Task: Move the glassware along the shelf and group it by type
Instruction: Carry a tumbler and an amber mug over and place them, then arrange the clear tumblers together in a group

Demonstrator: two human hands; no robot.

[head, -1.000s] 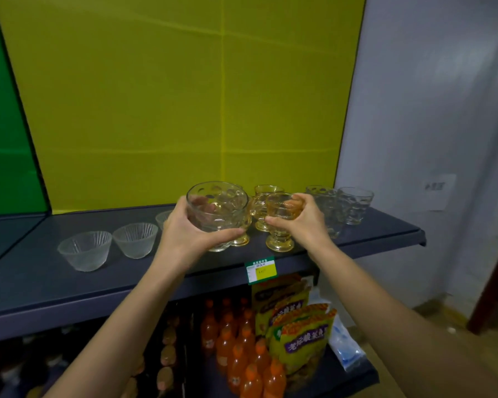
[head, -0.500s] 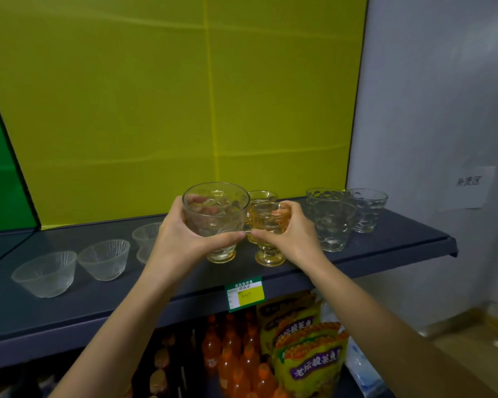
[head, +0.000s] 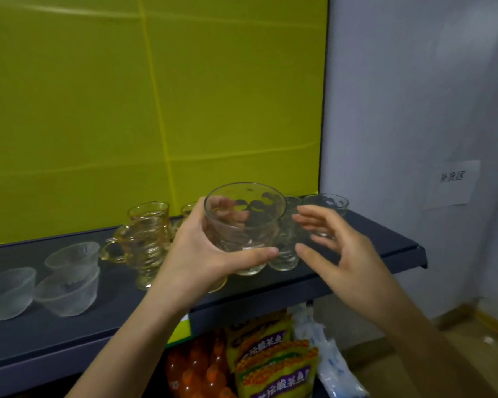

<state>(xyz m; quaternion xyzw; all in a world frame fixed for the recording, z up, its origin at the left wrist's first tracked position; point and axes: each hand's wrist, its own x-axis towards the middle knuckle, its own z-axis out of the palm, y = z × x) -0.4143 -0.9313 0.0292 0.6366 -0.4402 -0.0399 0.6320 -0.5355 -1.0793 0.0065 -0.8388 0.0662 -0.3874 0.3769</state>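
Head view: left hand (head: 202, 254) grasps clear dimpled footed glass (head: 243, 225), thumb across front, fingers behind, glass upright above front part of dark shelf (head: 357, 262). Right hand (head: 339, 254) empty, fingers spread loose, just right of glass, not touching. Two more clear glasses (head: 325, 208) behind right hand. Amber handled cups (head: 144, 239) stand left of held glass. Three frosted bowls (head: 69, 271) farther left. Orange bottles (head: 196, 369), snack packets (head: 273, 366) on lower shelf.
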